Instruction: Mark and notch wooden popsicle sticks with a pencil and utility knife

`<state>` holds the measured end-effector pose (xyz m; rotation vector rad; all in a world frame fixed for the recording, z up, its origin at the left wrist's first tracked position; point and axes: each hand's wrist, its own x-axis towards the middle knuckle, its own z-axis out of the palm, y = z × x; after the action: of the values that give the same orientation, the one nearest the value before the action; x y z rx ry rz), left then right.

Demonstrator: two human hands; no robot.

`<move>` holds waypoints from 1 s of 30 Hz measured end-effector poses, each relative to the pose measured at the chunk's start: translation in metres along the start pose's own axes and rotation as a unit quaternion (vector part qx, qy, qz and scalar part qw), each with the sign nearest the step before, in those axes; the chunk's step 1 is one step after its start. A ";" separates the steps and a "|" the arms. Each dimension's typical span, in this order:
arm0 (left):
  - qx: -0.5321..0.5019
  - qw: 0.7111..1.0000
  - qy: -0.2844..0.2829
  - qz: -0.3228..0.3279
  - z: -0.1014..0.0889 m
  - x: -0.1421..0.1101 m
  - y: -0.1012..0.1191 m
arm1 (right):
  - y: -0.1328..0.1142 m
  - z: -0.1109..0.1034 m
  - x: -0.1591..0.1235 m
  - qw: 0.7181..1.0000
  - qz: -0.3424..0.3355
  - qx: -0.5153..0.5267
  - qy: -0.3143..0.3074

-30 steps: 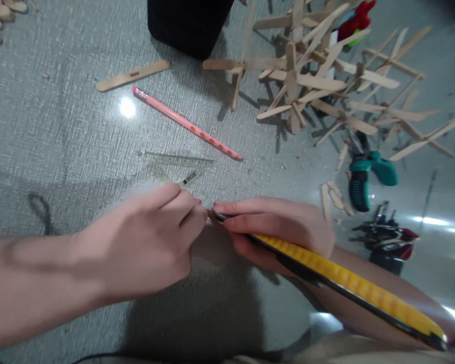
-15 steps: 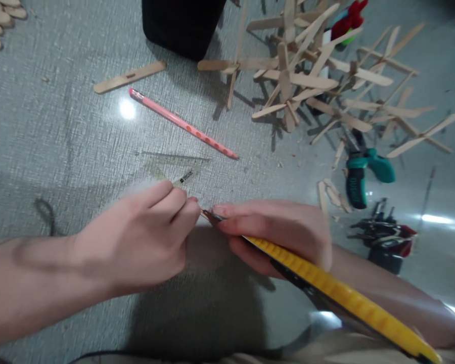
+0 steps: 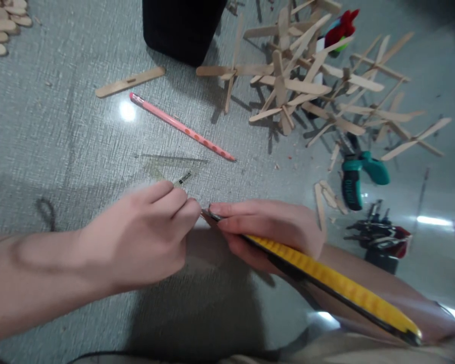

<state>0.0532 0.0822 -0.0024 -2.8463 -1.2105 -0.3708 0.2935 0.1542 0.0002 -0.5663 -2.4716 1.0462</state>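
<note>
My right hand (image 3: 267, 227) is closed around a utility knife with a yellow, ribbed handle (image 3: 326, 280) edged in black; its metal front end pokes out at my fingertips. The handle slants down to the right across my forearm. Close against that tip, my left hand (image 3: 151, 227) is a fist gripping a thin wooden piece, nearly all hidden by the fingers. Just beyond the left knuckles lies a clear set square (image 3: 170, 162), partly covered by the hand. A pink pencil (image 3: 182, 127) rests behind it, and a slotted wooden craft stick (image 3: 131, 82) lies farther back.
Several crossed craft-stick pieces (image 3: 284, 86) crowd the back right, near a red toy-like object (image 3: 341, 28). Teal-handled pliers (image 3: 352, 177), wood scraps (image 3: 328, 197) and a cluster of small tools (image 3: 379, 235) lie at the right. A black container (image 3: 180, 30) stands at the back; stacked sticks (image 3: 0, 28) lie far left.
The knife's rear end has swung slightly up and left with my right hand. My left hand stays nearly in place. The view has shifted a little.
</note>
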 end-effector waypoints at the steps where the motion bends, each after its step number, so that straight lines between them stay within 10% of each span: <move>1: 0.003 1.000 0.002 0.000 0.000 0.000 0.000 | 0.001 0.001 0.002 1.000 -0.012 -0.001 0.007; 24: -0.038 0.999 0.012 0.014 0.000 -0.003 -0.005 | 0.008 -0.003 -0.004 0.998 -0.051 -0.019 -0.026; 30: -0.136 0.985 0.041 -0.093 0.012 -0.003 -0.013 | 0.004 -0.005 -0.005 0.999 -0.042 -0.028 0.003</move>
<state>0.0447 0.0908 -0.0153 -2.9056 -1.5230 -0.7030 0.3012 0.1576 -0.0007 -0.4766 -2.5031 0.9427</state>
